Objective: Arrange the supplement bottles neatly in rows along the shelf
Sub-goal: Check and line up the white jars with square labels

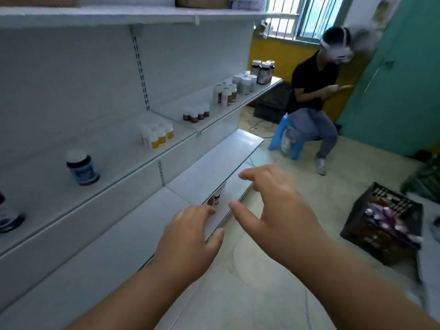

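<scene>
Both hands, left [190,236] and right [276,206], reach empty and spread below the shelf [133,167], risking toppling small bottles [215,198] there.

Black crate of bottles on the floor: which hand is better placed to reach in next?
Probably the right hand. The black crate sits on its side; its fingers hold nothing. The left hand, also empty, hovers by the lower shelf.

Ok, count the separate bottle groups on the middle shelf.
7. From the near end of the shelf: a cut-off dark bottle, a blue bottle, yellow, red, amber, white, and big brown ones. Some may hide behind.
</scene>
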Motion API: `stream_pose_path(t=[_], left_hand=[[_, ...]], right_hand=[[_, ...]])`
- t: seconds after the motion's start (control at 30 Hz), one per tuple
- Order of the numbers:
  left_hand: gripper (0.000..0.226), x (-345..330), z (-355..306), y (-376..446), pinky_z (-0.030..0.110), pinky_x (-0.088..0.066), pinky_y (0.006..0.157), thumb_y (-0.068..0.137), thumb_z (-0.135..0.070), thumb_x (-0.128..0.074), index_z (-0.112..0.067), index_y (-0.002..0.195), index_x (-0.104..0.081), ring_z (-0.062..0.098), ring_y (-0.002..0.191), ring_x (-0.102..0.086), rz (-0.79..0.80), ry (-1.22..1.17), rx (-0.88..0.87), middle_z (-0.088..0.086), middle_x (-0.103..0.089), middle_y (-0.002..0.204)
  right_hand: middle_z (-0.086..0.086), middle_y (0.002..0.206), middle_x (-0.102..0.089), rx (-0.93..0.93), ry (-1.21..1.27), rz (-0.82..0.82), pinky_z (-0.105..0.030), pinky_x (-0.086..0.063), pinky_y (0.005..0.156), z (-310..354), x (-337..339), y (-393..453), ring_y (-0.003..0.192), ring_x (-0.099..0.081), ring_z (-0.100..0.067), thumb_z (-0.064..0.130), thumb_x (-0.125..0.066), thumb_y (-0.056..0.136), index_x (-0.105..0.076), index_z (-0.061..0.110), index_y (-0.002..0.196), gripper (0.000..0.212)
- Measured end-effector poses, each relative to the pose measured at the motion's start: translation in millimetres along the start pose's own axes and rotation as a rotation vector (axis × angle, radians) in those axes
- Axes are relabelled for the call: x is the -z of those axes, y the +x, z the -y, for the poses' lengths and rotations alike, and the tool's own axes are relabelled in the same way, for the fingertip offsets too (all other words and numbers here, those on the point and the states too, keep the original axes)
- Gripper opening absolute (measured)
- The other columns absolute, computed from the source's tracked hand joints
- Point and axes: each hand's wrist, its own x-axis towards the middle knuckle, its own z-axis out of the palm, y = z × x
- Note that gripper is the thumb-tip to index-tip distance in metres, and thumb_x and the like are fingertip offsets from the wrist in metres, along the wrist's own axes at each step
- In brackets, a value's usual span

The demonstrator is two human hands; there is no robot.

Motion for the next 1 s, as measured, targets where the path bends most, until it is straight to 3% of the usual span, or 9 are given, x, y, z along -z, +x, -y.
stream_pose_path(t=[0.17, 0.37, 0.6, 0.83, 1.0], left_hand=[[0.042, -22, -37, 134, 0.025, -0.040, 0.095, 0.092, -0.053, -0.055, -0.034, 0.129, -0.050, 0.007, 0.116, -0.048, 0.000, 0.004, -0.023, -0.018, -0.054, 0.124], [0.046, -86, -66, 270, 0.030, -0.039, 0.105, 0.093, -0.055, -0.053, -0.037, 0.135, -0.045, 0.006, 0.124, -0.044, -0.072, -0.007, 0.052, -0.019, -0.051, 0.133], [0.051, -110, -88, 388, 0.029, -0.033, 0.108, 0.094, -0.053, -0.051, -0.034, 0.140, -0.041, 0.009, 0.129, -0.039, -0.168, 0.041, 0.273, -0.016, -0.046, 0.140], [0.057, -121, -60, 484, 0.030, -0.029, 0.109, 0.094, -0.053, -0.053, -0.030, 0.143, -0.037, 0.012, 0.132, -0.035, -0.261, 0.116, 0.422, -0.010, -0.040, 0.143], [0.068, -127, -28, 544, 0.040, -0.028, 0.114, 0.091, -0.052, -0.056, -0.018, 0.146, -0.034, 0.027, 0.140, -0.031, -0.263, 0.241, 0.498, 0.005, -0.031, 0.152]], right_hand=[[0.015, 0.114, -0.052, -0.001, -0.007, -0.030, -0.021, -0.039, 0.082, -82, 14, 104, 0.105, -0.052, -0.008, 0.043, -0.068, 0.083, -0.055, 0.030, 0.120, 0.042], [0.017, 0.116, -0.050, 0.080, 0.034, 0.015, -0.019, -0.038, 0.085, -206, -3, 226, 0.106, -0.049, -0.003, 0.046, -0.064, 0.084, -0.054, 0.031, 0.122, 0.043], [0.023, 0.116, -0.045, 0.242, 0.080, 0.240, -0.004, -0.030, 0.073, -297, -8, 371, 0.109, -0.045, 0.002, 0.049, -0.059, 0.088, -0.049, 0.036, 0.123, 0.039], [0.016, 0.105, -0.048, 0.316, 0.203, 0.265, -0.023, -0.041, 0.084, -335, -74, 491, 0.102, -0.050, -0.006, 0.040, -0.066, 0.085, -0.056, 0.029, 0.118, 0.036], [0.009, 0.120, -0.046, 0.296, 0.228, 0.322, -0.027, -0.045, 0.087, -357, -116, 558, 0.108, -0.050, -0.010, 0.038, -0.065, 0.086, -0.051, 0.032, 0.123, 0.039]])
